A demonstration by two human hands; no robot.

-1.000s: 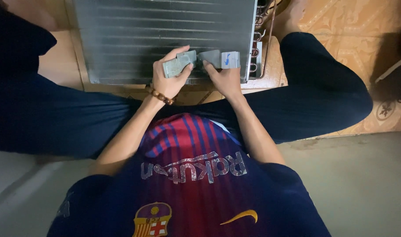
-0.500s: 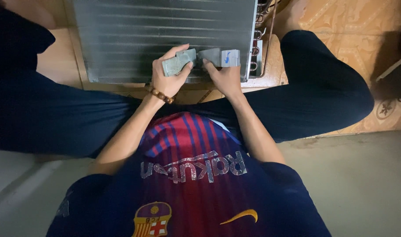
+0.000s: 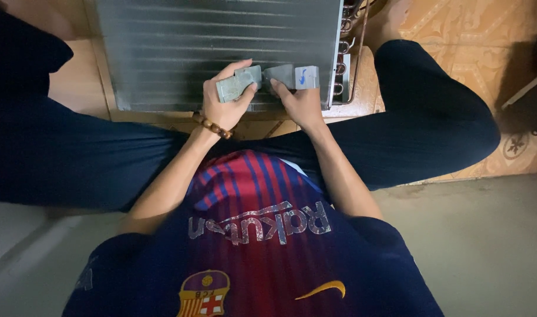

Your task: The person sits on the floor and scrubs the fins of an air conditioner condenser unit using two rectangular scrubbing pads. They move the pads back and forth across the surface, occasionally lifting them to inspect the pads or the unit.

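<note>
Hands, left (image 3: 224, 103) and right (image 3: 300, 103), press 2 grey blocks (image 3: 239, 82) on finned coil (image 3: 209, 41).

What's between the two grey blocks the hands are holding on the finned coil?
Only a narrow gap lies between the left block and the right block; through it the finned coil shows bare in the head view. Left hand, right hand.

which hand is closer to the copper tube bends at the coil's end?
Right hand: beside the copper tube bends. Left hand sits farther along the finned coil.
</note>
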